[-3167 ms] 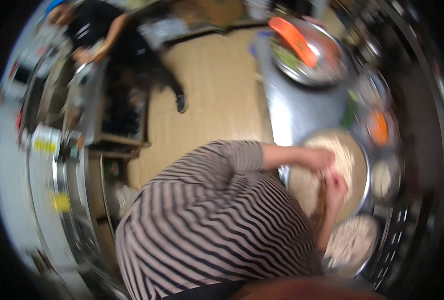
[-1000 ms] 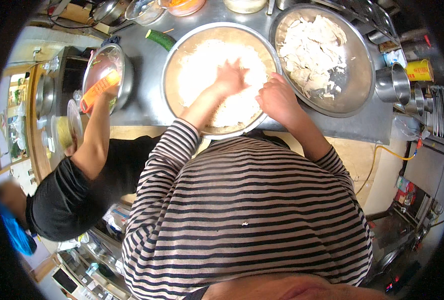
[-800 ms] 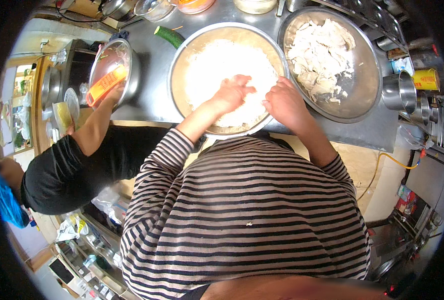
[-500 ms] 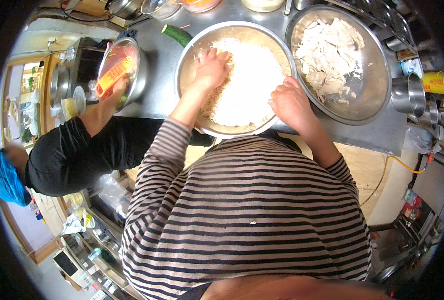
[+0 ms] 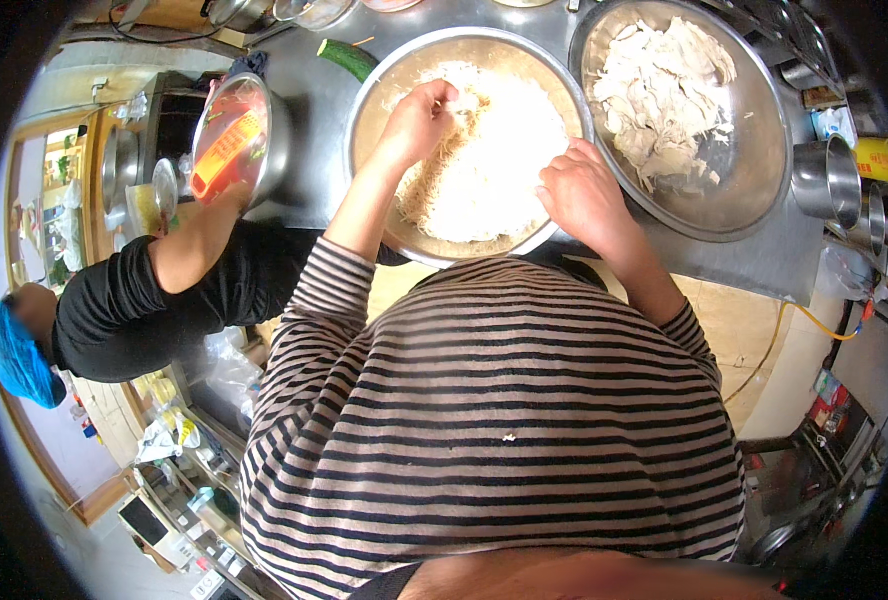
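Note:
A wide metal bowl [image 5: 376, 172] on the steel counter holds a heap of pale, thin shreds [image 5: 499, 150], partly washed out by glare. Over the left side of the heap, my left hand [image 5: 416, 125] has its fingers pinched together, with a few pale shreds at the tips. Curled at the bowl's right rim, my right hand [image 5: 586, 198] grips the edge; its fingertips are partly hidden. To the right stands a larger metal basin [image 5: 739, 200] with torn, off-white flat pieces [image 5: 659, 90] in it.
On the left, a co-worker in black sleeves reaches to another metal bowl [image 5: 276, 150] with an orange grater [image 5: 226, 155]. A cut green cucumber or zucchini [image 5: 346, 58] lies behind my bowl. Steel pots [image 5: 826, 185] stand at the far right. A yellow hose [image 5: 779, 335] hangs below the counter.
My left hand has gone from spread fingers on the shreds to a raised pinch. The right hand stays at the rim. The view has shifted slightly.

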A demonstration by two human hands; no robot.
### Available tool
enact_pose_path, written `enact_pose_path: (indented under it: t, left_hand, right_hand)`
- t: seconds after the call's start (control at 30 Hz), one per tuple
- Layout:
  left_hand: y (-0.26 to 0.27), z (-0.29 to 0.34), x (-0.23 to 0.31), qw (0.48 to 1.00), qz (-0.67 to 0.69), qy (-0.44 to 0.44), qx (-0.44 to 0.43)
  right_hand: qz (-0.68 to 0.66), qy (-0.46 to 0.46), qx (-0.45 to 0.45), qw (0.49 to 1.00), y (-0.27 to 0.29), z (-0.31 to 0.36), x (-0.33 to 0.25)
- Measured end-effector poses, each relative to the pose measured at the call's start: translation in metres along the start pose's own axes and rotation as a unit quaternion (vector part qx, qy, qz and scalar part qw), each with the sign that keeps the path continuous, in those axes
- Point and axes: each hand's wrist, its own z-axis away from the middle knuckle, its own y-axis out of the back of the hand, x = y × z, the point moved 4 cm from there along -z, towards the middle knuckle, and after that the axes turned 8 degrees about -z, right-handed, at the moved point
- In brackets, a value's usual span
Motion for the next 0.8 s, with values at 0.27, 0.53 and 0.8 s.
enact_pose_path:
  t: [0.27,0.53,0.8]
  left_hand:
    - [-0.054,0.072,0.019,0.955,0.042,-0.027,-0.293]
    - [-0.049,0.027,0.020,0.951,-0.272,0.006,-0.149]
    - [-0.042,0.036,0.029,0.940,-0.261,0.034,-0.217]
  right_hand:
    - [0.002,0.001,0.018,1.000,-0.001,0.001,0.002]
    - [0.029,0.004,0.024,0.999,-0.003,0.000,0.000]
    - [-0.168,0.062,0.246,0.952,0.043,0.026,0.023]
